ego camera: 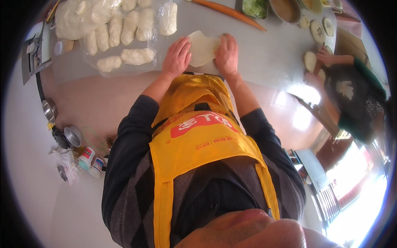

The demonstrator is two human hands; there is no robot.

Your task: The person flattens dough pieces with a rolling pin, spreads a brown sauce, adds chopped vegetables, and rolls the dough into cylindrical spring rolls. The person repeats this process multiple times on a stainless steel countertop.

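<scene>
A thin, flattened dough sheet (201, 51) lies on the grey worktop (263, 52) in front of me, slightly see-through and uneven in outline. My left hand (177, 57) is at its left edge, palm down, fingers together, with the thumb beside the dough. On the opposite edge is my right hand (227, 55), its fingers bent over the dough; a greenish-yellow tint shows there. The fingertips under both edges are partly hidden. Just beyond my left hand rests an oblong dough piece (168, 20) in clear plastic film.
Several dough rolls (128, 28) lie under plastic film at left. A wooden rolling pin (231, 12) lies beyond my hands. Farther right are a tray of chopped greens (255, 8), a metal bowl (286, 11) and flat dough rounds (317, 31). A co-worker's hand (325, 57) handles dough at far right.
</scene>
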